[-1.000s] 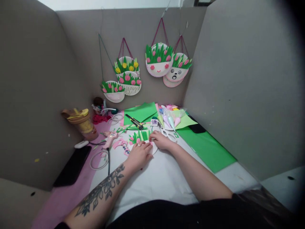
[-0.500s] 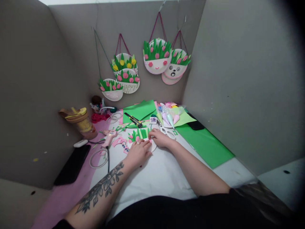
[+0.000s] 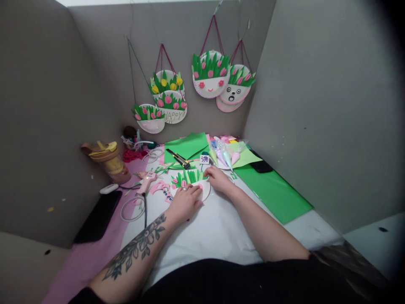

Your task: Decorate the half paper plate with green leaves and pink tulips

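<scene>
1. Two forearms run up from the bottom edge, and your left hand (image 3: 186,201) lies flat on the near half of the paper plate (image 3: 206,192), fingers spread and pressing, clasped round nothing.
2. Your right hand (image 3: 219,179) has just slid from the plate's middle out to its far right rim; a second ago it sat closer to the left hand. Its fingertips touch the rim, but you cannot tell whether they pinch it or only rest there.
3. That shift has bared more white rim on the right, and the plate looks turned a little under your palms: by my reading, you are smoothing and steadying it, not lifting it.
4. Plate check: it lies flat on the white sheet (image 3: 215,230), a white half-round with green paper grass (image 3: 190,176) fanned along its far edge and small pink buds (image 3: 183,183) tucked among the blades.
5. Left of it lie pink scraps (image 3: 158,188) and a pink glue gun (image 3: 146,179); beyond, a utility knife (image 3: 178,158) rests on green paper (image 3: 190,145).
6. Farthest off, finished plates (image 3: 210,80) hang on the grey wall (image 3: 177,29).
</scene>
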### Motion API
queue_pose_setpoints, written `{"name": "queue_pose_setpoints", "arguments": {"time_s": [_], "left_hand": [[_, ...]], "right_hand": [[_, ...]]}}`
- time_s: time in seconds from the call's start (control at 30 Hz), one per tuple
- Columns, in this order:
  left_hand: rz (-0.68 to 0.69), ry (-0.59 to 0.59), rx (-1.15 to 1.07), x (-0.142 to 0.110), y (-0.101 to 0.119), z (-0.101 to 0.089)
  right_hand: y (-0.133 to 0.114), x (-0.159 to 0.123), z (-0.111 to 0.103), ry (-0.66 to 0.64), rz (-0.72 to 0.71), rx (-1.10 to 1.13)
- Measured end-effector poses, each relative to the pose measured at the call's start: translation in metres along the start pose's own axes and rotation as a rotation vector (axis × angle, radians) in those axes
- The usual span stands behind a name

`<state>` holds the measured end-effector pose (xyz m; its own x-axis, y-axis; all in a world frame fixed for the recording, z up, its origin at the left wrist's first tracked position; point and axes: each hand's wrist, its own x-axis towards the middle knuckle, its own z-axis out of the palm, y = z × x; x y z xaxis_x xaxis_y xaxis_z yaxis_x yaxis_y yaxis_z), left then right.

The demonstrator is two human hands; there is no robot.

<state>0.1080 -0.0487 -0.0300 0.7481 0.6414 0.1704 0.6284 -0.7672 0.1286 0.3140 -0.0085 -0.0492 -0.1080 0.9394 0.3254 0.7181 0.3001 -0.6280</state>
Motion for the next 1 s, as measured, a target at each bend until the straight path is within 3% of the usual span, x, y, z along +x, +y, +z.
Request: {"name": "queue_pose_setpoints", "arguments": {"time_s": [0.37,0.47,0.6,0.7,0.77,0.83,0.93,1.0], "left_hand": [[0.005,0.024,-0.037,0.000,0.001,-0.003],[-0.027,0.099,-0.101,-0.002,-0.009,-0.011],[-0.204,0.381,-0.154,-0.010,-0.043,-0.034],[-0.441,0.465,-0.044,-0.024,-0.072,-0.058],[-0.577,0.425,-0.003,-0.035,-0.085,-0.072],[-0.631,0.258,0.017,-0.044,-0.092,-0.081],[-0.642,-0.007,0.053,-0.052,-0.097,-0.085],[-0.610,-0.084,0.071,-0.053,-0.098,-0.084]], "right_hand": [[-0.003,-0.003,0.000,-0.006,0.007,-0.021],[-0.004,-0.004,-0.002,0.024,-0.020,-0.003],[-0.007,-0.006,-0.007,0.069,-0.046,0.024],[-0.009,-0.008,-0.010,0.120,-0.062,0.030],[-0.010,-0.010,-0.011,0.158,-0.074,0.028],[-0.011,-0.011,-0.011,0.183,-0.086,0.031],[-0.014,-0.014,-0.011,0.187,-0.099,0.043],[-0.016,-0.015,-0.011,0.185,-0.098,0.047]]}}
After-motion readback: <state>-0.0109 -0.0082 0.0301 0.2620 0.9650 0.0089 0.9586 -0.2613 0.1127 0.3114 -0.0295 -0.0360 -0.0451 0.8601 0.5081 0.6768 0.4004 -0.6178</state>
